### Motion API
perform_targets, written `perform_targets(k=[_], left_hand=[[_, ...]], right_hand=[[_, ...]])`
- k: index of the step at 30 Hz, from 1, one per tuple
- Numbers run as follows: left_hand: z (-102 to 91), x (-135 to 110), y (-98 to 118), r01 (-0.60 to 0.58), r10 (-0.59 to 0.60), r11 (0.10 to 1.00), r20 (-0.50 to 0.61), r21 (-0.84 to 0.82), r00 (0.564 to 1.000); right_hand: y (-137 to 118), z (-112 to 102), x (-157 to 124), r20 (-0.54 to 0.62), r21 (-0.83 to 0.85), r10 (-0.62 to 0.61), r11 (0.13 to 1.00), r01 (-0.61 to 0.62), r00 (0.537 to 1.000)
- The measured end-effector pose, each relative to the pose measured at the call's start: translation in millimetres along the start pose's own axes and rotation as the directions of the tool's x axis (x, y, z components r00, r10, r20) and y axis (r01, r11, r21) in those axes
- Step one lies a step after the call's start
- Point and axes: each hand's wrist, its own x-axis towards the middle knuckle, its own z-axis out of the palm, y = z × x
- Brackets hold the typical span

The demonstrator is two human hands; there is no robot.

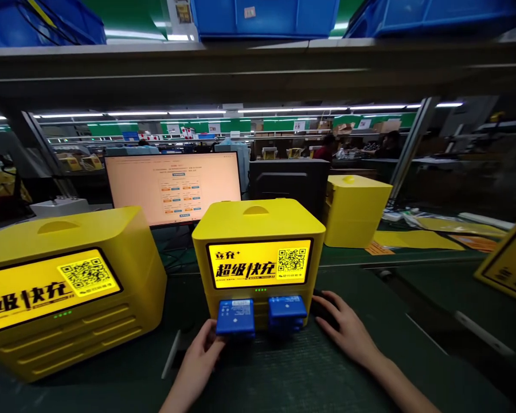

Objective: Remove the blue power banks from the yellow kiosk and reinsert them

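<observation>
In the middle stands a yellow power bank charging station (258,221) with a lit screen (260,264) showing a QR code, and a row of green lights beneath it. Blue power banks stick out of its front in two columns, a left one (235,319) and a right one (287,307). My left hand (198,358) has its curled fingers and thumb at the outer edge of the left power bank; the exact contact is partly hidden. Beside the station's lower right side, my right hand (348,330) is open with fingers apart, fingertips near a dark object that I cannot make out.
Another lit yellow station (141,269) stands at left, a third (356,212) behind to the right, and part of one (509,264) at the right edge. A monitor (176,186) is behind. Blue bins (264,20) sit on the overhead shelf (258,63). Yellow sheets (417,240) lie at right.
</observation>
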Motion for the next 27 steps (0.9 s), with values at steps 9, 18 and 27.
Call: perform_targets(k=[9, 18, 27], left_hand=[[8.7, 3.6, -16.2, 0.083, -0.081, 0.94, 0.02, -0.33, 0.997], [9.7, -2.2, -14.2, 0.053, -0.058, 0.918, -0.003, -0.394, 0.998], [9.4, -3.2, -12.4, 0.069, -0.065, 0.901, 0.023, -0.429, 0.998]], right_hand=[[-0.8, -0.4, -0.3, -0.01, -0.004, -0.012, 1.0, 0.012, 1.0], [-0.2, 0.7, 1.0, -0.017, 0.004, -0.022, 1.0, 0.022, 1.0], [2.9, 2.0, 0.1, -0.043, -0.011, -0.041, 0.999, 0.04, 0.998]])
